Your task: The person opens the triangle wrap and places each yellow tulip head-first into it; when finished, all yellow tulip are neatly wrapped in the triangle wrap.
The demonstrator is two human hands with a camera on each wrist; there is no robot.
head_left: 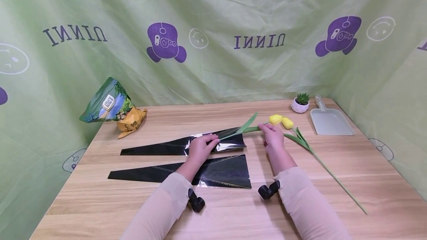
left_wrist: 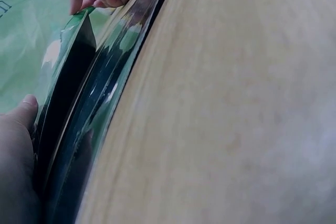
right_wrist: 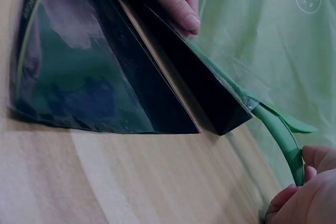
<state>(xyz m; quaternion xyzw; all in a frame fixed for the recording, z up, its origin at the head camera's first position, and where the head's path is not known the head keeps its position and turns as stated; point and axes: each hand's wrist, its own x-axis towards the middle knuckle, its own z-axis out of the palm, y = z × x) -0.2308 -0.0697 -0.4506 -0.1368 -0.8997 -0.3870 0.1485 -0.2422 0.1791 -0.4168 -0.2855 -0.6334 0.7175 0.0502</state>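
Note:
A yellow artificial tulip [head_left: 275, 119] lies with its stem reaching left into the upper black flower sleeve [head_left: 166, 147], which has a clear front. My right hand [head_left: 274, 138] pinches the tulip's green stem and leaf just below the bloom. At the sleeve, my left hand [head_left: 201, 148] grips its upper edge between thumb and fingers; the stem runs toward that hand. In the right wrist view the green stem [right_wrist: 275, 129] passes into the sleeve's mouth under the clear film. The stem's lower end is hidden.
Nearer me lies a second black flower sleeve [head_left: 223, 171]. Another yellow tulip [head_left: 287, 123] rests on the table to the right. Behind are a potted succulent [head_left: 300, 105] and a grey dustpan [head_left: 331, 122]. A green and yellow bag [head_left: 113, 105] stands at the back left.

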